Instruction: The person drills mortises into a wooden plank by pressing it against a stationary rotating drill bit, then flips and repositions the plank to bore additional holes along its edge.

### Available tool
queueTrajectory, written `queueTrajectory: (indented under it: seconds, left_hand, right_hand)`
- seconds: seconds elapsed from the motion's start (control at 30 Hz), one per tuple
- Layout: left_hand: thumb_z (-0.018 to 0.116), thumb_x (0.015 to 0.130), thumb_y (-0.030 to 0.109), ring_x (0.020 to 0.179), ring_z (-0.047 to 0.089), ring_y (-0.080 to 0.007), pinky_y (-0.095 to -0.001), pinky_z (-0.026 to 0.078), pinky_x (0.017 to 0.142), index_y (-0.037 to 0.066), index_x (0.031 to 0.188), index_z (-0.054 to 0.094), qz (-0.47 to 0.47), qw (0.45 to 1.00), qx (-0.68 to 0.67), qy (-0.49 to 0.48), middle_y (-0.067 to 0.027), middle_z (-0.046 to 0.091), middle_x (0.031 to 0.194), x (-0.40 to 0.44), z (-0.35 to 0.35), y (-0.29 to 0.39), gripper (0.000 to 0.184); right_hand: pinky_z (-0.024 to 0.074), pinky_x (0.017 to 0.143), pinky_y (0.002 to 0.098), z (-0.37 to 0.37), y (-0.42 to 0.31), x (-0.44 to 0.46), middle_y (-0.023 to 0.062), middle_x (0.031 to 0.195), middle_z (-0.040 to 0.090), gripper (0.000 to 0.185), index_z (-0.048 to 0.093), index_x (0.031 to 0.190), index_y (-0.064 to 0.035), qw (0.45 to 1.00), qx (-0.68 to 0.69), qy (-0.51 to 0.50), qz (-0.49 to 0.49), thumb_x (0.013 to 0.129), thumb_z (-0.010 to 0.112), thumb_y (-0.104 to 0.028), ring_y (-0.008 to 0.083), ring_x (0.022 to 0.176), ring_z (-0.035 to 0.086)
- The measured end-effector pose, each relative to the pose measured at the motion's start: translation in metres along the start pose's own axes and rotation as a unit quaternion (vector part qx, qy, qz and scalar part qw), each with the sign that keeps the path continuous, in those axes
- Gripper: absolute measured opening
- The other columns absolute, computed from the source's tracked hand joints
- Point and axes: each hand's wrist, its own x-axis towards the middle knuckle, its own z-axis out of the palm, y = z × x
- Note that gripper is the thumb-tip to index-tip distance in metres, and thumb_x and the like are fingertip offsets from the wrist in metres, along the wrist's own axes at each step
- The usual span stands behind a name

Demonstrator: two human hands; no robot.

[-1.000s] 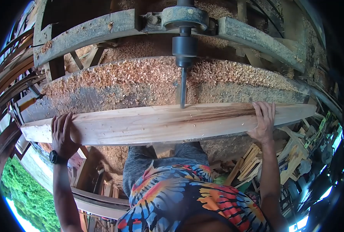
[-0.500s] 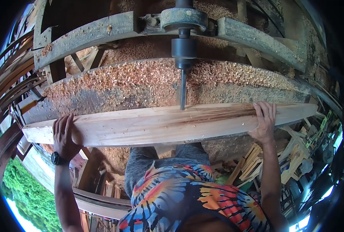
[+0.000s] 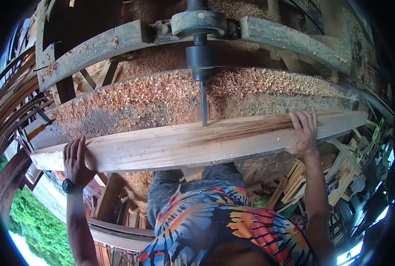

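A long, pale wooden beam [image 3: 170,144] with a dark brown streak lies across the machine table in front of me. My left hand [image 3: 76,162] grips it near its left end, fingers over the far edge and thumb on the near side. Toward the right end, my right hand [image 3: 304,133] is wrapped over the beam in the same way. Between the hands, a drill bit [image 3: 204,104] in a black chuck [image 3: 201,57] meets the beam's far edge. Whether its tip is inside the wood I cannot tell.
Wood shavings [image 3: 148,93] are heaped along the table behind the beam. A wooden frame rail [image 3: 104,44] carries the spindle bearing [image 3: 198,23]. Scrap wood pieces [image 3: 292,181] are piled at lower right. Stacked boards [image 3: 11,84] stand at far left.
The camera view has shifted and tilted slightly, so the chuck and bit appear further left. Both hands keep their hold on the beam, and the bit stays at its far edge.
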Motion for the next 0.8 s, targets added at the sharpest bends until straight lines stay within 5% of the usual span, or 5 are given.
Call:
queueTrajectory:
  seconds: [0.13,0.4,0.63,0.77,0.8]
  left_hand:
    - [0.084,0.062,0.01,0.132,0.056,-0.043,-0.0582,0.041,0.116,0.001,0.156,0.044,0.0,1.0,0.013,-0.001,-0.0231,0.058,0.142,0.002,-0.003,0.003,0.103]
    - [0.089,0.061,0.017,0.141,0.05,-0.0381,-0.0572,0.034,0.123,0.008,0.159,0.042,-0.06,0.995,0.071,-0.045,-0.0168,0.055,0.151,0.005,-0.013,0.013,0.109]
    - [0.101,0.048,0.015,0.142,0.05,-0.0388,-0.0536,0.038,0.122,0.013,0.162,0.04,-0.069,0.997,0.033,0.001,-0.0164,0.053,0.156,0.009,-0.017,0.02,0.129]
    - [0.106,0.047,0.02,0.156,0.033,-0.0462,-0.0539,0.035,0.127,0.019,0.17,0.025,-0.118,0.992,0.03,0.025,-0.0211,0.024,0.175,0.003,-0.005,0.029,0.147]
    - [0.106,0.048,0.02,0.159,0.026,-0.0466,-0.0544,0.031,0.129,0.021,0.172,0.02,-0.134,0.99,0.032,0.037,-0.0214,0.016,0.177,0.002,-0.001,0.037,0.15]
  right_hand:
    - [0.0281,0.12,0.0733,0.0,0.005,0.002,0.0143,0.131,0.06,0.104,0.055,0.151,-0.0103,1.0,0.005,0.011,-0.014,0.065,0.082,-0.062,0.0385,0.122,0.06]
    - [0.0295,0.121,0.0724,-0.003,0.01,0.009,0.0181,0.131,0.061,0.1,0.057,0.147,-0.0036,0.999,0.013,0.019,-0.032,0.065,0.08,-0.055,0.0413,0.121,0.061]
    - [0.0275,0.125,0.0682,-0.005,0.007,0.012,0.0149,0.129,0.063,0.106,0.06,0.147,-0.0065,0.998,0.025,0.05,-0.027,0.054,0.087,-0.051,0.0373,0.122,0.061]
    - [0.0208,0.13,0.0665,-0.005,0.001,0.008,0.0122,0.135,0.06,0.114,0.052,0.154,-0.0111,0.998,0.014,0.055,-0.008,0.057,0.091,-0.057,0.0339,0.129,0.057]
    - [0.016,0.132,0.0658,-0.004,0.001,0.003,0.0137,0.152,0.053,0.124,0.043,0.162,-0.0147,1.0,0.014,0.005,0.025,0.059,0.092,-0.06,0.0363,0.144,0.047]
